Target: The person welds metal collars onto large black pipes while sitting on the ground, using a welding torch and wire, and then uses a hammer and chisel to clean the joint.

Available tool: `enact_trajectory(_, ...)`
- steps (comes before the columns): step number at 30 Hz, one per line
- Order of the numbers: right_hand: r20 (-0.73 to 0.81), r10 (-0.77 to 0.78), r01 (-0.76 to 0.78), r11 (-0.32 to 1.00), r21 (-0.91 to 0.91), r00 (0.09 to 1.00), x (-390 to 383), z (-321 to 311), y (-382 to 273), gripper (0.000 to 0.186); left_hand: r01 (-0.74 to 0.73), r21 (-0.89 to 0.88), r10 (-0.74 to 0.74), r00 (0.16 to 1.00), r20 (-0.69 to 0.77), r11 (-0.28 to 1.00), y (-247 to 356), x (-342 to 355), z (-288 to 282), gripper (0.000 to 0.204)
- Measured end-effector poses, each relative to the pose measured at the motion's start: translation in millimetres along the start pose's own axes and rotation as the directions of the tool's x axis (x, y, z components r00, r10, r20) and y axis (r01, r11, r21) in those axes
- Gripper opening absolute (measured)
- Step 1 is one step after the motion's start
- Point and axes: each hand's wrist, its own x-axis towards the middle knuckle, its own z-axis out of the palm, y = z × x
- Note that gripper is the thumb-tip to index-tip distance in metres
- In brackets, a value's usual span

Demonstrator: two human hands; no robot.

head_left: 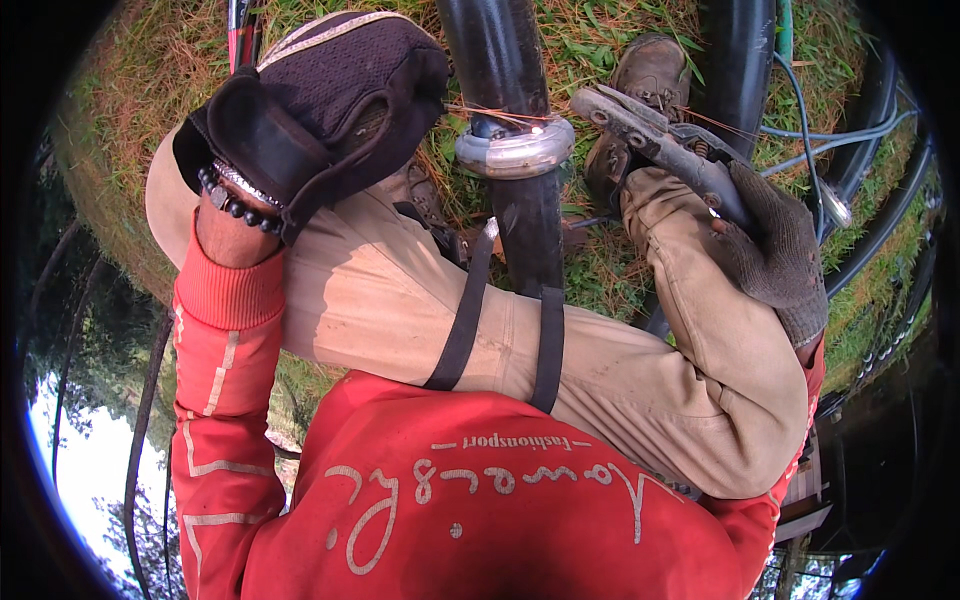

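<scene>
Nearest us, our left hand (265, 135) is covered in black beside dark mesh cloth (345, 85); we cannot tell its fingers. Our gloved right hand (775, 235) curls round the grey clamp tool (665, 140), whose head juts past the fingertips. We judge this a holding step; moving on calls for steady grip. Beyond, a metal ring (515, 152) circles the dark pipe (495, 60).

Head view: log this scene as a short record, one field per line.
Left hand: hidden by a black and dark-purple mesh fabric item; worn or held, cannot tell
Left wrist: round black bead bracelet
Right hand: in a grey-brown knit glove, gripping a grey metal spring tool
Centre: round black pipe with a shiny silver ring around it
Clothing: red long-sleeved top, beige trousers
Across the thigh: two flat black straps
Ground: green and brown grass
</scene>
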Motion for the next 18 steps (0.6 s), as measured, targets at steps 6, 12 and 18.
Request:
enact_trajectory(6, 0.036, -0.062, 0.067, 0.989, -0.132, 0.997, 8, -9, -17, 0.063, 0.012, 0.003, -0.012, 1.000, 0.022, 1.000, 1, -1, -2, 0.011)
enact_trajectory(12, 0.078, -0.092, 0.106, 0.976, -0.191, 0.993, 7, -11, -8, 0.063, 0.008, 0.041, -0.009, 1.000, 0.016, 0.999, 10, 0, -9, 0.010)
enact_trajectory(18, 0.072, -0.080, 0.093, 0.974, -0.207, 0.994, 10, -11, -9, 0.064, 0.019, -0.066, -0.022, 0.999, -0.032, 0.998, 10, -1, -11, 0.009)
